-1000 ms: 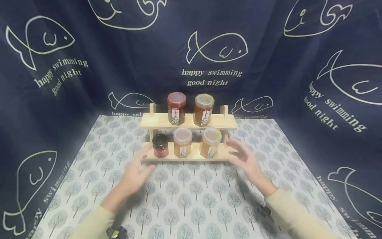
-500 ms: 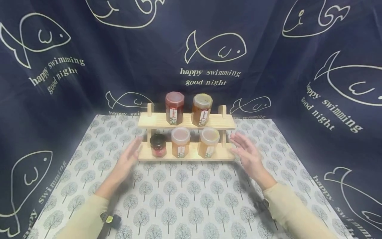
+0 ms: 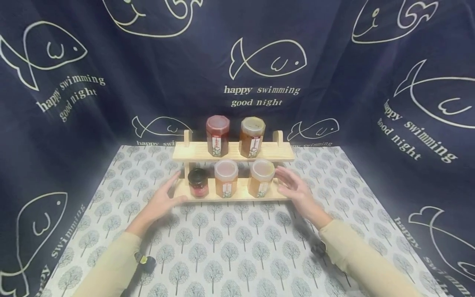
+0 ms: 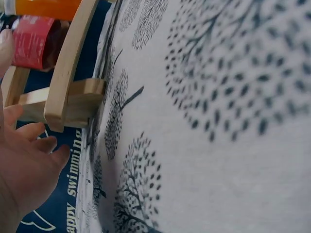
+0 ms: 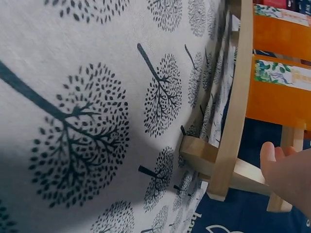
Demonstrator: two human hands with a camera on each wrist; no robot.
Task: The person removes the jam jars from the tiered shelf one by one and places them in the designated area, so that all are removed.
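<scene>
On a white, tree-printed cloth (image 3: 230,247), we see a pale wooden two-tier rack (image 3: 234,151) between a left hand (image 3: 163,202) and right hand (image 3: 299,198) held apart, fingers loose; whether either touches the rack, we cannot tell. The right wrist view cuts off part of its hand. Four octagonal red-to-amber jars (image 3: 218,138) and, smaller, a round black-lidded red jar (image 3: 198,184) stand on the tiers, their labels (image 3: 227,189) too fine to read.

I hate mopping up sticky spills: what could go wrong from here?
The right hand is close beside the rightmost orange jar, so a sideways nudge might tip it. The left hand is near the small black-lidded jar, which could likewise get bumped. If either hand jolts the two-tier wooden shelf, the red jar and brown jar up top might slide or fall.
</scene>
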